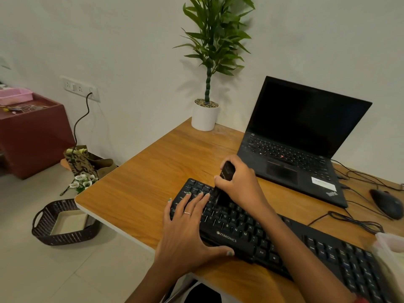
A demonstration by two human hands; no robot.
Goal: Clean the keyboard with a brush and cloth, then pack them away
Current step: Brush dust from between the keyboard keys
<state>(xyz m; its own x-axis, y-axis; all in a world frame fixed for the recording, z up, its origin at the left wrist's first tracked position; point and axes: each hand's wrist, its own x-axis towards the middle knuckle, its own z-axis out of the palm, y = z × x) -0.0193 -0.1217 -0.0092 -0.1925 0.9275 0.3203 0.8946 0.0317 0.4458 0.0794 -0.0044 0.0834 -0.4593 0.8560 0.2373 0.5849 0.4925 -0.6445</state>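
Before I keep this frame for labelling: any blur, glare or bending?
Head view: the cloth at the right edge is smeared, the keyboard end near it soft; desk edges bow from the wide lens; the laptop screen is dark, no glare; the plant throws soft shadows.

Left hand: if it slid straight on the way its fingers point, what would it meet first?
The left hand lies flat on the keyboard, fingers pointing up-right. It would probably meet the brush held by the right hand; depth is unclear.

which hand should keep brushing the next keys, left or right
Right. The right hand already grips the brush, bristles down on the upper left rows of the keyboard. The left hand lies flat on the keyboard's left end, likely steadying it, and holds no tool.
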